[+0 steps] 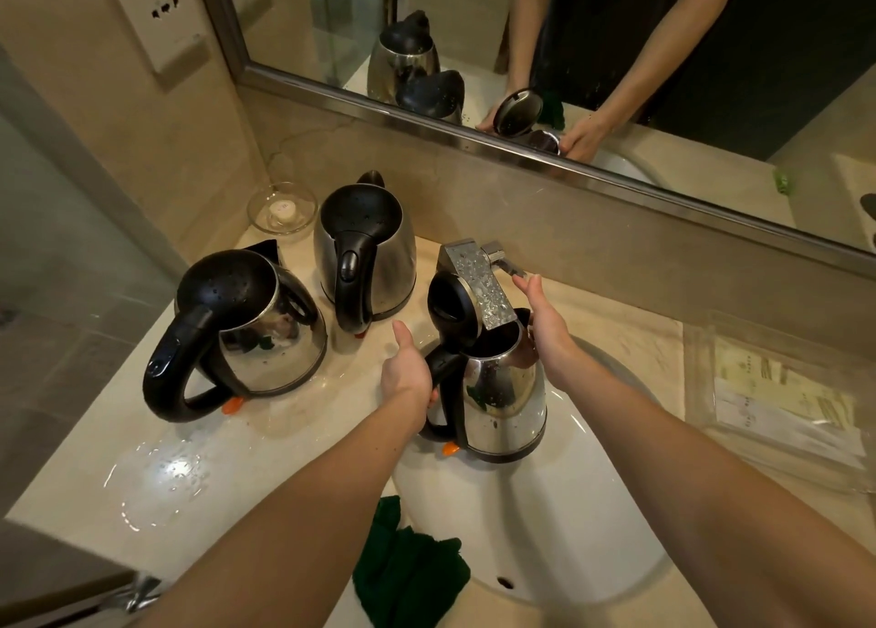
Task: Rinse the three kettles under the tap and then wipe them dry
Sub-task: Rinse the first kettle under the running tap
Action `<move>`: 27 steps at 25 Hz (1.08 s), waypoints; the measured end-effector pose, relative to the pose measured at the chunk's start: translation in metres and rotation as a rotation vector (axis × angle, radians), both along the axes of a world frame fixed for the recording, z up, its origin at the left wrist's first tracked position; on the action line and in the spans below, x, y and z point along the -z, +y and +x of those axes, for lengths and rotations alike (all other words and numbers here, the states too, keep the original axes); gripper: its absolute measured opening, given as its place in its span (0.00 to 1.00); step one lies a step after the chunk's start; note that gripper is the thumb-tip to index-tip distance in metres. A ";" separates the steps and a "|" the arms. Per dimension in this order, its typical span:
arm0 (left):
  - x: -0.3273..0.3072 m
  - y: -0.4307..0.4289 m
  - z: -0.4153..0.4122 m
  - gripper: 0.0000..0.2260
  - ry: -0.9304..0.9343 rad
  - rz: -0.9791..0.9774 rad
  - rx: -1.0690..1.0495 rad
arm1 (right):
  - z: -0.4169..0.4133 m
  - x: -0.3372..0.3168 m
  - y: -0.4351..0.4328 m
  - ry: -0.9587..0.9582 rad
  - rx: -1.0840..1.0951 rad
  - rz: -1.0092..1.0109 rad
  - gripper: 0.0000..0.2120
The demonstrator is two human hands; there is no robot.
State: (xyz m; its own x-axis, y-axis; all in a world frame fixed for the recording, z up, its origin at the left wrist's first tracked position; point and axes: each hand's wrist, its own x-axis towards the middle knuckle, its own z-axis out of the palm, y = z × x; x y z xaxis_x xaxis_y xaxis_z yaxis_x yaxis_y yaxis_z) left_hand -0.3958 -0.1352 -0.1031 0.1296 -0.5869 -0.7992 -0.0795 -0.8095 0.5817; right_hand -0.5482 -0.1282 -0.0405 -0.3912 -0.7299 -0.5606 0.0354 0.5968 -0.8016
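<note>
The green cloth (407, 570) lies nearest me, over the sink's (592, 566) front rim. Left, a puddle (161, 475) spreads on the desk (294, 442) before the left kettle (246, 328) and middle kettle (365, 257). My left hand (407, 376) curls round the third kettle's (502, 390) handle, holding it over the basin under the tap (479, 281). My right hand (545, 324) lies flat against its far side. The wet handle could slip, and the raised lid (450, 300) crowds the spout. The tray of packets (782, 404) on the right risks splashes.
</note>
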 end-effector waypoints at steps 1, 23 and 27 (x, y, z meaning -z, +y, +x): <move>0.000 0.000 0.000 0.37 -0.002 0.000 0.002 | -0.001 0.002 -0.001 0.010 -0.001 0.002 0.27; 0.007 -0.005 -0.001 0.36 -0.003 0.009 0.035 | -0.003 0.016 -0.006 0.071 -0.008 -0.015 0.27; 0.011 -0.002 0.001 0.34 -0.004 0.012 0.035 | -0.008 0.025 -0.006 0.086 -0.020 0.003 0.28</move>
